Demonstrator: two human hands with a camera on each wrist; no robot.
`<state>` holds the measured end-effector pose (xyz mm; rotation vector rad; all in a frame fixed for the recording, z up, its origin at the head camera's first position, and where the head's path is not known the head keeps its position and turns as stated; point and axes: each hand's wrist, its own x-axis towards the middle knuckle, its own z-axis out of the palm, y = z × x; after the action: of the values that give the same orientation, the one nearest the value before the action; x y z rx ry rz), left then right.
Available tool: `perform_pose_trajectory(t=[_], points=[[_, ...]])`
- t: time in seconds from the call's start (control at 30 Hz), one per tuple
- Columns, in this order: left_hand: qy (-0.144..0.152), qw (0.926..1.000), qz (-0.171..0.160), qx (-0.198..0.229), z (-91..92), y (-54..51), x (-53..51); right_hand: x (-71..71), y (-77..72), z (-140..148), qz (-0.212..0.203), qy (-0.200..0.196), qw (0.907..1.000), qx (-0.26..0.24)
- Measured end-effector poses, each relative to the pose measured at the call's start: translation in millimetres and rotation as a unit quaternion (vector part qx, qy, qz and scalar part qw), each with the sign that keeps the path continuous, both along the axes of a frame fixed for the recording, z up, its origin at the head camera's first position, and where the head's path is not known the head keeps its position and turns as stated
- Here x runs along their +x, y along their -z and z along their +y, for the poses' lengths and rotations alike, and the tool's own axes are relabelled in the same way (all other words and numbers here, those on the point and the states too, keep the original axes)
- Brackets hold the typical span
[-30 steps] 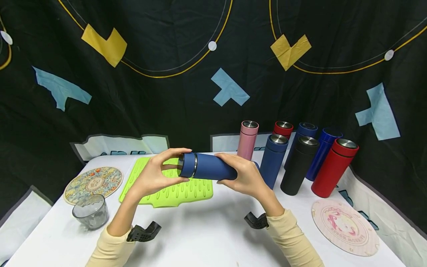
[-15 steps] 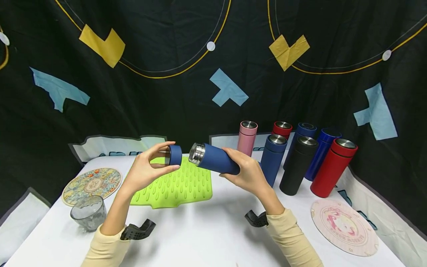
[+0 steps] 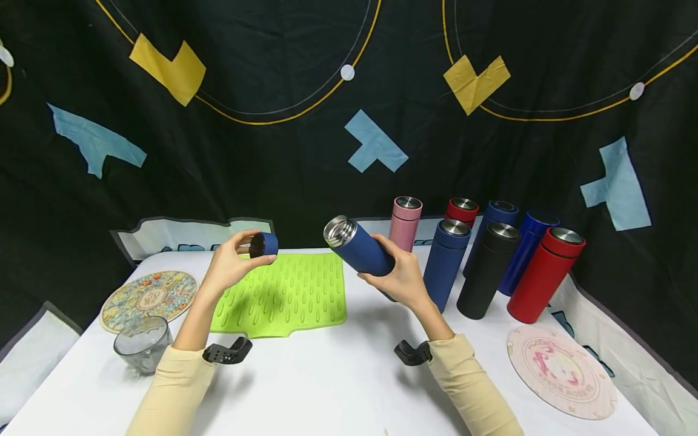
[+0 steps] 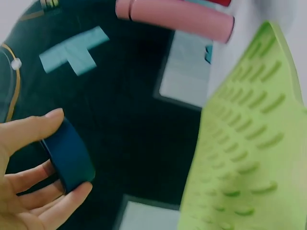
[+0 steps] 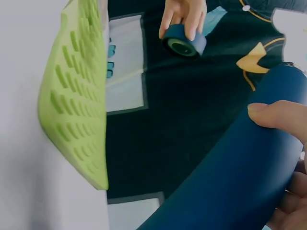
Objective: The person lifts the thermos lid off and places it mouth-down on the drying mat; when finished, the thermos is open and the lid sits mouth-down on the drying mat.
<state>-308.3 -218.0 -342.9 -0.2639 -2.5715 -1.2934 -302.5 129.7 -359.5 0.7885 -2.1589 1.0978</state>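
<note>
My left hand (image 3: 231, 263) pinches a dark blue bottle lid (image 3: 267, 243) between thumb and fingers, above the green mat (image 3: 294, 290). In the left wrist view the same lid (image 4: 72, 155) sits at the fingertips. The right hand (image 3: 400, 271) grips the blue thermos bottle (image 3: 364, 248) round its lower body, tilted with its steel mouth up and to the left. The lid and the bottle are apart in the air. In the right wrist view the lid (image 5: 183, 42) shows its underside, and the bottle body (image 5: 230, 167) fills the lower right.
At the right stand several bottles: a pink one (image 3: 405, 224), a blue one (image 3: 447, 263), a black one (image 3: 488, 272) and a red one (image 3: 545, 275) among them. A pink round mat (image 3: 561, 370) lies before them. At left are a glass (image 3: 143, 345) and a patterned round mat (image 3: 149, 300).
The lid has come off the bottle. My left hand has drawn it away to the left, while the right hand has tilted the bottle's open mouth upward.
</note>
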Motion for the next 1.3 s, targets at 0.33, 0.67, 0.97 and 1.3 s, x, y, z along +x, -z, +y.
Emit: perform_pose_trajectory(t=[0.33, 0.67, 0.97, 1.3], points=[[-0.109, 0.9927, -0.043, -0.030, -22.6, 38.1, -32.1, -21.9, 20.5, -17, -0.117, -0.014, 0.9877, -0.103], [-0.165, 0.9806, -0.033, -0.100, -44.9, 72.7, -53.9, -53.4, 28.1, -34, -0.162, 0.026, 0.9749, -0.150], [-0.165, 0.9746, -0.048, -0.144, -55.1, 76.9, -57.8, -82.4, 28.4, -48, -0.174, 0.064, 0.9653, -0.185], [-0.153, 0.9758, -0.072, -0.139, -55.7, 83.4, -63.3, -112.6, 38.8, -56, -0.168, 0.111, 0.9600, -0.194]])
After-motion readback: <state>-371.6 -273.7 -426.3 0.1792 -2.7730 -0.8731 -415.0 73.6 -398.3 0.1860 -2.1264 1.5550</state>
